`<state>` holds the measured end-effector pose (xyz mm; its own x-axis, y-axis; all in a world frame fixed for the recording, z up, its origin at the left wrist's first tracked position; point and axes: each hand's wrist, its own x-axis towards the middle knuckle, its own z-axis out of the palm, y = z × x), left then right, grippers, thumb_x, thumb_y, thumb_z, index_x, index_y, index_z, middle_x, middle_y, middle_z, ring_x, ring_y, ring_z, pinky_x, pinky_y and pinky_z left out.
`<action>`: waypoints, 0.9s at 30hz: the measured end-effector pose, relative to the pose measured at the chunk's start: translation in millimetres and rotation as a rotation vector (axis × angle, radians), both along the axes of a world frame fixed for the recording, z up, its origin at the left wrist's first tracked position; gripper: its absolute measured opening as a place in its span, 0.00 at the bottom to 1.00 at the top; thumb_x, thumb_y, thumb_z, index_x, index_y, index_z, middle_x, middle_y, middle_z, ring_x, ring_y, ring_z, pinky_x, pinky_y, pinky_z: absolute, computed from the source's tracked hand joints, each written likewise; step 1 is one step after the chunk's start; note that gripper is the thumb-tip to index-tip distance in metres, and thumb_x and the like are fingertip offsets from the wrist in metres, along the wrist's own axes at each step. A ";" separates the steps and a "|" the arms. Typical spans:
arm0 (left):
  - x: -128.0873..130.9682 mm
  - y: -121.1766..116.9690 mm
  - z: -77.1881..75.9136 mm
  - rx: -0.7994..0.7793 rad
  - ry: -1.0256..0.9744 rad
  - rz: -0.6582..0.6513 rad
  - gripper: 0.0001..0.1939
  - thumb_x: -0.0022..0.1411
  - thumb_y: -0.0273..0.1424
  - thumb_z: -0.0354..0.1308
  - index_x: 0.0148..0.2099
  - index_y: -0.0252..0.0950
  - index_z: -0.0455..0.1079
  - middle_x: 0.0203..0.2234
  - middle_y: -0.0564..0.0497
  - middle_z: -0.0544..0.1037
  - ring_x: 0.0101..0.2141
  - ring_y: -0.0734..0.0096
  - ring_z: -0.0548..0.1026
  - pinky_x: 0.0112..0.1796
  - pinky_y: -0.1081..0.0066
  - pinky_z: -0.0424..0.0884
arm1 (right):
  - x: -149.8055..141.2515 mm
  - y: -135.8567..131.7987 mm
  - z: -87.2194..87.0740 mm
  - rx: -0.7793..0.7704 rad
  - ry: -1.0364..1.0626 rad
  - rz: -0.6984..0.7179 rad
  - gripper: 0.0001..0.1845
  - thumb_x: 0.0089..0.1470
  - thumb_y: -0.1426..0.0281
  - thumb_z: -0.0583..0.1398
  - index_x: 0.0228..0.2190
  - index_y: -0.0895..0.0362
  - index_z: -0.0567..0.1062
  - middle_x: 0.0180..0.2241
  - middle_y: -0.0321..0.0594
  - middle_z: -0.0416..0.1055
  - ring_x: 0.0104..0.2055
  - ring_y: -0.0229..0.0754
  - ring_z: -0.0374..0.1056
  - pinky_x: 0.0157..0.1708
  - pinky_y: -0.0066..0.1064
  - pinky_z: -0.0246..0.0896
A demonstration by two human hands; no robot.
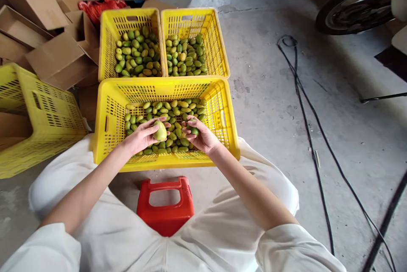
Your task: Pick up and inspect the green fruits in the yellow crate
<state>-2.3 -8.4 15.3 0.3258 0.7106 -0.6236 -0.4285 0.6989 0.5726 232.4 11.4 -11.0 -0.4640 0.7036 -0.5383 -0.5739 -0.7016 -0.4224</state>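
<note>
While a pale green fruit (160,131) is held in the grip of the left hand (149,132), a darker green fruit (193,128) is partly enclosed by the curled fingers of the right hand (203,137). Both are positioned above the front yellow crate (168,164), between its left and right edges, where loose green fruits (183,149) are spread. Beyond its far edge, similar fruits are contained in the rear left crate (109,37) and rear right crate (216,45), set side by side.

Yellow crates (57,104), cardboard boxes (60,58), a red stool (163,216) and black cable (296,76) are resting on a grey concrete floor (263,102).
</note>
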 end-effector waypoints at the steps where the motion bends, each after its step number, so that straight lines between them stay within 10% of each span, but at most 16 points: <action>1: -0.1 -0.4 -0.5 0.031 -0.004 -0.022 0.15 0.56 0.26 0.66 0.47 0.34 0.75 0.37 0.45 0.79 0.37 0.63 0.80 0.38 0.66 0.78 | 1.2 1.1 0.0 0.007 0.005 -0.001 0.20 0.41 0.76 0.72 0.34 0.54 0.71 0.30 0.31 0.70 0.25 0.30 0.62 0.17 0.17 0.50; 7: -4.5 4.4 0.5 0.045 -0.058 0.076 0.08 0.55 0.31 0.66 0.36 0.34 0.71 0.25 0.53 0.70 0.23 0.79 0.68 0.22 0.80 0.66 | 7.1 9.0 3.9 0.012 -0.016 -0.091 0.13 0.50 0.69 0.69 0.36 0.53 0.72 0.30 0.34 0.71 0.26 0.33 0.65 0.17 0.20 0.57; 13: -9.8 11.5 7.0 0.061 -0.014 0.126 0.10 0.58 0.31 0.66 0.34 0.36 0.66 0.23 0.57 0.67 0.16 0.84 0.62 0.14 0.83 0.54 | 8.5 13.0 10.5 0.005 0.021 -0.124 0.12 0.54 0.69 0.61 0.43 0.54 0.73 0.43 0.42 0.80 0.45 0.46 0.77 0.43 0.39 0.78; 18: -12.2 16.7 6.9 0.028 -0.006 0.223 0.13 0.64 0.37 0.64 0.34 0.36 0.66 0.21 0.58 0.67 0.14 0.84 0.59 0.14 0.81 0.52 | 6.0 11.0 5.0 -0.012 -0.048 -0.047 0.11 0.55 0.68 0.66 0.41 0.52 0.75 0.36 0.35 0.79 0.35 0.38 0.76 0.32 0.27 0.77; 27: -13.8 15.7 1.0 -0.008 0.067 0.314 0.09 0.62 0.27 0.63 0.46 0.33 0.74 0.34 0.47 0.78 0.36 0.66 0.78 0.39 0.66 0.77 | 7.3 11.8 2.4 -0.002 -0.089 -0.094 0.11 0.49 0.72 0.69 0.34 0.53 0.73 0.31 0.32 0.76 0.29 0.33 0.70 0.28 0.23 0.73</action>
